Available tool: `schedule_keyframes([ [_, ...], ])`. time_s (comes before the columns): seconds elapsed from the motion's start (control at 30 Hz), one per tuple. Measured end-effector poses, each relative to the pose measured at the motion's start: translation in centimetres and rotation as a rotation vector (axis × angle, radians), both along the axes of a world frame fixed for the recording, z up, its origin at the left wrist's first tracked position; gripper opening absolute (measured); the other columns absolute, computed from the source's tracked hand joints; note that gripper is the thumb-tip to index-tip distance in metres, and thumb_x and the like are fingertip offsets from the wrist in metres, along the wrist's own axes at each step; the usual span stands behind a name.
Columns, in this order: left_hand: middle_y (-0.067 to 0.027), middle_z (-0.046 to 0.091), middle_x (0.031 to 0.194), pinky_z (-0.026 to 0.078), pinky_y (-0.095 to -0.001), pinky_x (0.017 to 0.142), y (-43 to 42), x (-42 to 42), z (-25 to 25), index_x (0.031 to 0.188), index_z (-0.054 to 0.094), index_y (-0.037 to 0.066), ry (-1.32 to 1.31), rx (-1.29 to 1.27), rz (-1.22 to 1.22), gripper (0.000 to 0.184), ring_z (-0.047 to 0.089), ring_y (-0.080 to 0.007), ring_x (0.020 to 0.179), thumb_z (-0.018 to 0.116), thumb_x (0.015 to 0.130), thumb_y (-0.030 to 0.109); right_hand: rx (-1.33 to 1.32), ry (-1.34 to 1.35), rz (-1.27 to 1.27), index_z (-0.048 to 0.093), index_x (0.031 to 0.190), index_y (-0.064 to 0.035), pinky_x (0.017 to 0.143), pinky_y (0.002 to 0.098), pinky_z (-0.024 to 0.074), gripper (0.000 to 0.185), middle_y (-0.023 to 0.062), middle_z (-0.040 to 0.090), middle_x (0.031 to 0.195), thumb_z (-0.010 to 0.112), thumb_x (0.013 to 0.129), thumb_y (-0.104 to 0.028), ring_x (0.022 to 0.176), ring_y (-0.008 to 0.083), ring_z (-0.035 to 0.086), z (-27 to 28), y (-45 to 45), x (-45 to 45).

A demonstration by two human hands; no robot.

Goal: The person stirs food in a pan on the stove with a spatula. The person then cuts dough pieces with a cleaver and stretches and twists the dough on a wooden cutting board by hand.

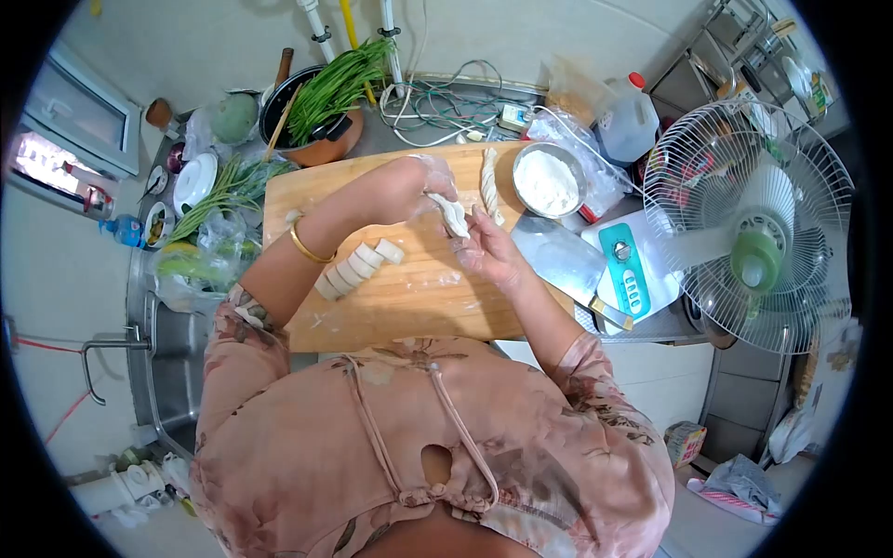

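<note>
Pulling gently is advised: over the board (400, 316), the dough strip (452, 215) is pinched at its far end by the left hand (433, 177), its near end by the right hand (491, 252), with squashing best avoided.

No readable text, brand, number or sign observed; I see marks on the scale (629, 260) panel, too small to read.
</note>
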State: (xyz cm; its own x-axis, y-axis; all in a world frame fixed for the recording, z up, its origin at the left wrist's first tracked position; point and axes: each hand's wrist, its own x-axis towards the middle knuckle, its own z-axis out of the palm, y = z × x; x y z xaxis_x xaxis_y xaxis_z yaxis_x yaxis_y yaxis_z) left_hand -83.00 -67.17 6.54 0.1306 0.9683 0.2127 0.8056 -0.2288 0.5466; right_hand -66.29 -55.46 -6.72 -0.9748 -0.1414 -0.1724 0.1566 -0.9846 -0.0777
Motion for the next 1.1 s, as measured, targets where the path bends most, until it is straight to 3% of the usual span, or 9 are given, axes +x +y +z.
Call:
schedule_keyframes([
  [0.13,-0.0106,0.062,0.093,0.047,-0.0385,0.078,-1.0,1.2,0.9,0.088,0.066,0.004,0.150,0.043,-0.079,0.019,0.057,-0.0291,0.092,0.056,0.073,0.000,-0.202,0.072,0.105,0.048,0.117,-0.0006,0.055,0.0198,0.0460,0.030,0.0137,0.058,0.094,0.050,0.093,-0.020,0.067,0.0113,0.054,-1.2,-0.2,0.1],
  [0.33,-0.0100,0.063,0.094,0.049,-0.0343,0.075,-2.6,1.8,0.9,0.099,0.064,0.005,0.402,0.053,-0.053,0.023,0.059,-0.0285,0.087,0.061,0.076,0.005,0.136,0.012,-0.039,0.051,0.108,-0.0003,0.053,0.0208,0.0457,0.022,0.0105,0.058,0.087,0.055,0.088,-0.007,0.068,0.0130,0.056,-1.3,1.0,1.7],
  [0.43,-0.0080,0.064,0.092,0.050,-0.0287,0.069,-3.4,-0.2,-1.3,0.096,0.063,0.003,0.088,-0.010,0.079,0.019,0.061,-0.0227,0.083,0.063,0.078,0.008,0.615,-0.046,-0.247,0.055,0.103,-0.0020,0.057,0.0219,0.0463,0.018,0.0082,0.058,0.084,0.056,0.085,-0.001,0.069,0.0134,0.057,0.1,2.6,3.2],
  [0.47,-0.0071,0.064,0.091,0.049,-0.0265,0.067,-3.6,-0.6,-1.7,0.096,0.063,0.002,-0.209,-0.209,0.217,0.018,0.061,-0.0195,0.081,0.063,0.080,0.010,0.816,-0.104,-0.313,0.056,0.095,-0.0030,0.064,0.0271,0.0472,0.013,0.0079,0.057,0.086,0.056,0.083,0.002,0.078,0.0153,0.057,1.3,2.8,4.0],
  [0.57,-0.0048,0.062,0.088,0.048,-0.0206,0.062,-4.0,-1.0,-3.0,0.095,0.061,0.001,-0.968,-0.604,0.510,0.017,0.059,-0.0111,0.076,0.063,0.084,0.014,1.972,0.086,-0.742,0.055,0.092,-0.0046,0.067,0.0321,0.0468,0.015,0.0098,0.056,0.091,0.057,0.079,0.005,0.086,0.0187,0.056,4.2,2.3,5.0],
  [0.7,-0.0039,0.061,0.086,0.047,-0.0171,0.060,-3.8,-1.0,-5.9,0.097,0.058,0.001,-1.397,-0.619,0.549,0.018,0.056,-0.0071,0.070,0.059,0.088,0.016,2.482,0.410,-0.582,0.055,0.087,-0.0017,0.075,0.0376,0.0473,0.014,0.0146,0.055,0.101,0.061,0.075,0.000,0.091,0.0330,0.054,8.3,0.3,6.9],
  [0.83,-0.0043,0.061,0.085,0.048,-0.0176,0.062,-2.5,-0.7,-5.4,0.097,0.057,0.002,-1.526,-0.599,0.606,0.016,0.057,-0.0081,0.072,0.057,0.089,0.016,2.565,0.529,-0.405,0.055,0.089,-0.0009,0.073,0.0374,0.0491,0.015,0.0161,0.054,0.104,0.062,0.076,-0.005,0.087,0.0337,0.055,6.6,-0.3,7.5],
  [0.93,-0.0040,0.061,0.086,0.050,-0.0188,0.064,-2.0,0.1,-5.0,0.097,0.057,0.001,-1.484,-0.493,0.602,0.017,0.059,-0.0094,0.074,0.058,0.089,0.016,2.418,0.289,-0.360,0.056,0.090,0.0005,0.073,0.0348,0.0498,0.016,0.0139,0.054,0.103,0.063,0.078,-0.007,0.084,0.0281,0.058,5.0,-1.0,7.1],
  [1.1,-0.0077,0.063,0.082,0.050,-0.0231,0.064,-1.1,1.4,-1.1,0.095,0.061,-0.002,-0.924,-0.445,0.574,0.020,0.060,-0.0123,0.076,0.064,0.082,0.014,1.349,-0.069,-0.368,0.048,0.107,-0.0043,0.077,0.0343,0.0495,0.027,0.0099,0.055,0.108,0.062,0.084,-0.012,0.095,0.0199,0.058,0.1,-1.3,5.2],
])
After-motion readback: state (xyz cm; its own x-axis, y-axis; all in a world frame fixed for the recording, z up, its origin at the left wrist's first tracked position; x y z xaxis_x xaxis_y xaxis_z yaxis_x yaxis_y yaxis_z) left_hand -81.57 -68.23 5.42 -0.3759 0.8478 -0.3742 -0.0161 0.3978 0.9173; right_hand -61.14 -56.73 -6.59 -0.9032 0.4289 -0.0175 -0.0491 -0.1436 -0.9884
